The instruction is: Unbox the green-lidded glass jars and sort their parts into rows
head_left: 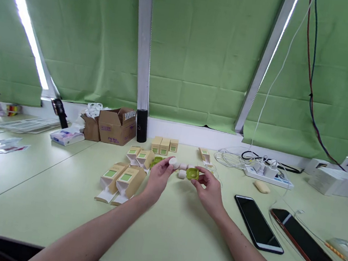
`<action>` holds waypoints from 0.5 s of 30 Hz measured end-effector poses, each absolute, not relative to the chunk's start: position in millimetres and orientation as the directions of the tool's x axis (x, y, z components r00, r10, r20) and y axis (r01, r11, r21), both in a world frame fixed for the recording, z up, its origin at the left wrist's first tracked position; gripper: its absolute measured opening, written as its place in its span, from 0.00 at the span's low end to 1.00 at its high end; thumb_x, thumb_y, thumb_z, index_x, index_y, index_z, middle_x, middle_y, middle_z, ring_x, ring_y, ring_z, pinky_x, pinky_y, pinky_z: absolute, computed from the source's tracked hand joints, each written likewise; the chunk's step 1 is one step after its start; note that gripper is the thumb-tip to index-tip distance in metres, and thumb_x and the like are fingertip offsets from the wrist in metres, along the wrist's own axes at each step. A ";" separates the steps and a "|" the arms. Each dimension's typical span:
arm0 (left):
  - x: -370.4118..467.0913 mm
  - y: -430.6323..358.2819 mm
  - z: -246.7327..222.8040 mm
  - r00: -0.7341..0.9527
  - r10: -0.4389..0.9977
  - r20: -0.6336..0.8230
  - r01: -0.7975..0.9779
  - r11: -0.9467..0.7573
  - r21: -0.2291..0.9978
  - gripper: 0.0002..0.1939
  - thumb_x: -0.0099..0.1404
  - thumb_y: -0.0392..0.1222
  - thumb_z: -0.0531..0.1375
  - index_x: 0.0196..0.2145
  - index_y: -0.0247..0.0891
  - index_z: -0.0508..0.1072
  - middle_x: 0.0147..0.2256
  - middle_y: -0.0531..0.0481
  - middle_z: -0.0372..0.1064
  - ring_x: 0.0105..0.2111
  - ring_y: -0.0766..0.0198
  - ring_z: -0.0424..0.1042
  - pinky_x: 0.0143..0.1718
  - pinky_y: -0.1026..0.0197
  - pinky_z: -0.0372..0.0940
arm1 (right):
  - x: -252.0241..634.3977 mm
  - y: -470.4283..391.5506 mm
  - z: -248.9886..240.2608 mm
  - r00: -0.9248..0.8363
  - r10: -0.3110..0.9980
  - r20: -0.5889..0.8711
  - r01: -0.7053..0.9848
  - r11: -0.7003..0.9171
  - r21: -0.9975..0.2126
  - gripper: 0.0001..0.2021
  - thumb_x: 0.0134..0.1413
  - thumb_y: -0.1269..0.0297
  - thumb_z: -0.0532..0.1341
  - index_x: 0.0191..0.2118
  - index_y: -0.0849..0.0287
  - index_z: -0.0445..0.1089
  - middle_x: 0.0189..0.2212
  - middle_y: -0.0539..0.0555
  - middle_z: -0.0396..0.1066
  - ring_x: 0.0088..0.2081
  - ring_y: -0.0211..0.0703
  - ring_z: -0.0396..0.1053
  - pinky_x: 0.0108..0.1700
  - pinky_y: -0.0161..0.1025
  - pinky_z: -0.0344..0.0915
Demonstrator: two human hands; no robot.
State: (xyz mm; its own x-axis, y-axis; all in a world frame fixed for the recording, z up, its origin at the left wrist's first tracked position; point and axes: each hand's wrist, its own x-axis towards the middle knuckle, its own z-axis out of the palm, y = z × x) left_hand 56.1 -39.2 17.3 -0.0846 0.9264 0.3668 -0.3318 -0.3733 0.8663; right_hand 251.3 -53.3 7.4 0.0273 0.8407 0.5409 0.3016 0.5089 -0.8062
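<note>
Left hand (158,179) is pinching a white disc (174,162) between thumb and fingers, its grip narrow. Right hand (210,191) is holding a green cup (192,174) by its right side, thumb low, fingers above. Disc and cup are facing each other near the middle of the table (159,244), apart. Two white pieces (182,174) are showing between them, the nearer one lying just beside the cup; cannot tell whether they are touching it. A second green piece (156,161) is peeking out behind the left hand, partly hidden.

Left of the left hand, two open boxes (130,180) are leaning side by side, flaps spreading toward the near edge. Two smaller-looking boxes (145,159) are lying beyond them, and three upright boxes (164,146) are standing in a row farther back. Toward the wall, a carton (116,127) is sitting beside a black cylinder (141,126). Right of the right hand, two phones (258,223) are lying face up; a power strip (268,177) is resting behind them among cables.
</note>
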 end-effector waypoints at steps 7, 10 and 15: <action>56.1 -36.3 25.4 0.042 0.998 0.056 -0.725 -0.008 0.689 0.07 0.73 0.33 0.59 0.39 0.28 0.77 0.44 0.35 0.79 0.48 0.56 0.81 0.62 0.53 0.70 | 251.8 -54.7 13.4 0.172 0.850 0.498 0.205 0.464 -0.862 0.26 0.55 0.48 0.68 0.55 0.58 0.73 0.33 0.54 0.77 0.34 0.47 0.74 0.39 0.45 0.72; 57.8 -38.4 27.1 0.024 0.999 0.029 -0.731 -0.002 0.682 0.09 0.74 0.34 0.58 0.38 0.28 0.77 0.43 0.35 0.79 0.47 0.56 0.81 0.60 0.54 0.72 | 255.9 -52.2 15.8 0.238 0.831 0.503 0.191 0.468 -0.863 0.28 0.54 0.45 0.68 0.55 0.58 0.73 0.34 0.55 0.76 0.33 0.46 0.72 0.36 0.43 0.71; 55.7 -37.7 23.3 0.016 0.998 0.061 -0.598 -0.040 0.801 0.08 0.71 0.41 0.63 0.41 0.32 0.77 0.45 0.38 0.79 0.47 0.54 0.80 0.52 0.50 0.76 | 261.5 -51.1 21.5 0.325 0.800 0.504 0.189 0.467 -0.864 0.29 0.54 0.44 0.68 0.55 0.58 0.72 0.35 0.55 0.75 0.32 0.44 0.70 0.32 0.40 0.69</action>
State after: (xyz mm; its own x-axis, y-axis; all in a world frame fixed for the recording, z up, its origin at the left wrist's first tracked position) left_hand 55.7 -37.7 23.3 0.0163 0.9980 0.0614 -0.5975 -0.0395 0.8009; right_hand 261.5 -51.1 21.5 0.3247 0.8005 0.5038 0.1890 0.4670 -0.8638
